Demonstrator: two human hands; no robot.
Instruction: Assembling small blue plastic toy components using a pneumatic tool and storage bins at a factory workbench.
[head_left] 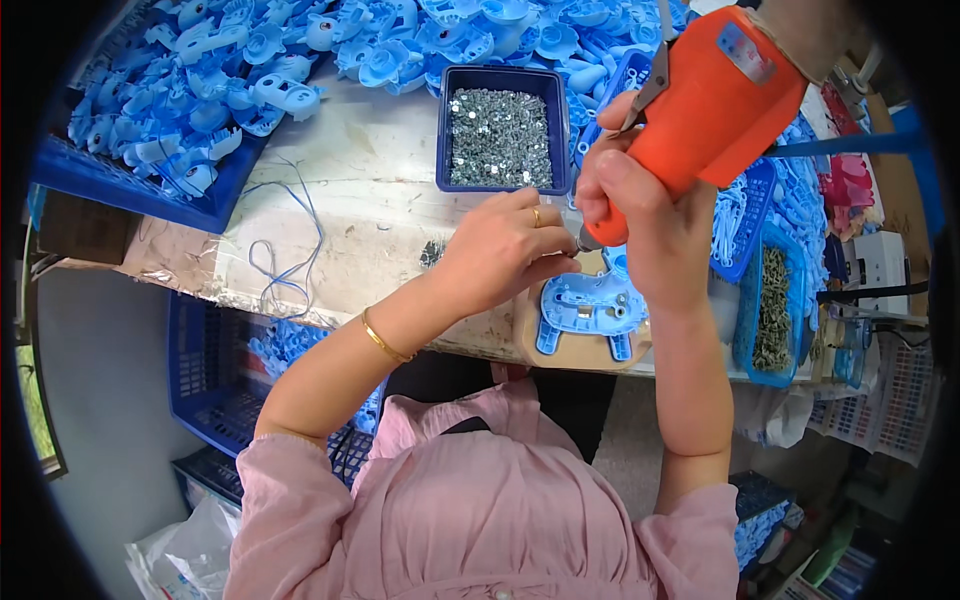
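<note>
The power screwdriver (690, 130) in the right hand (645, 200) is seriously loud orange-red, with a silvery label (745, 52) on it. Just right of the left hand (500, 250) there's a light blue plastic part (590, 308) on a tan board (580, 352). Beyond that hand, silver-grey bits (500, 135) in a navy bin (442, 130). Gold ring (537, 216) on its finger, gold bracelet (383, 338) behind it, then a plain dusty-pink blouse (470, 520). Right of the right hand: brassy-brown bits (772, 310) in a bright blue tray (768, 378).

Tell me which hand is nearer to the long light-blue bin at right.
Right. The right hand, gripping the orange power tool, is up and left of the light-blue bin in the picture; the left hand is farther left, by the tool's tip.
</note>
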